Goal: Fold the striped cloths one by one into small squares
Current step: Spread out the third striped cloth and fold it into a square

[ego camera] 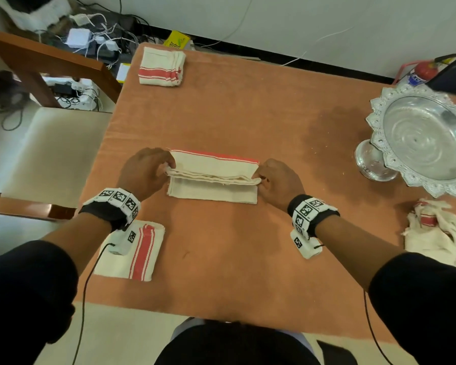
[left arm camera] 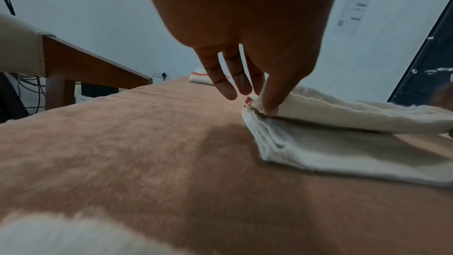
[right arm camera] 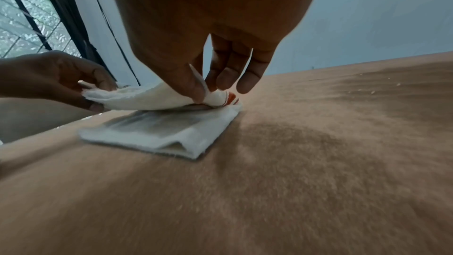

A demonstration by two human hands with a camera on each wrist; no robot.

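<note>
Mid-fold on the centre cloth (ego camera: 213,177), left of the silver tray (ego camera: 421,138) on the desk (ego camera: 248,114): left hand (ego camera: 142,171) and right hand (ego camera: 279,181) each pinch an end of the raised far half, fingers (left arm camera: 269,92) closed on fabric. Next: lay it on the near half, edges aligned. Count: two folded squares (ego camera: 161,66), one crumpled pile (ego camera: 437,233), one in progress.

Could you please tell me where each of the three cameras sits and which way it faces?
Head: worn on the head, looking down at the table; both forearms, left hand and right hand show.
Left wrist: low at the table, facing along the fingers; its grip pinches the half-folded cloth.
Right wrist: low, facing the opposite way across the table; its grip, and the other hand, hold the lifted flap.
All three views share that cloth.
</note>
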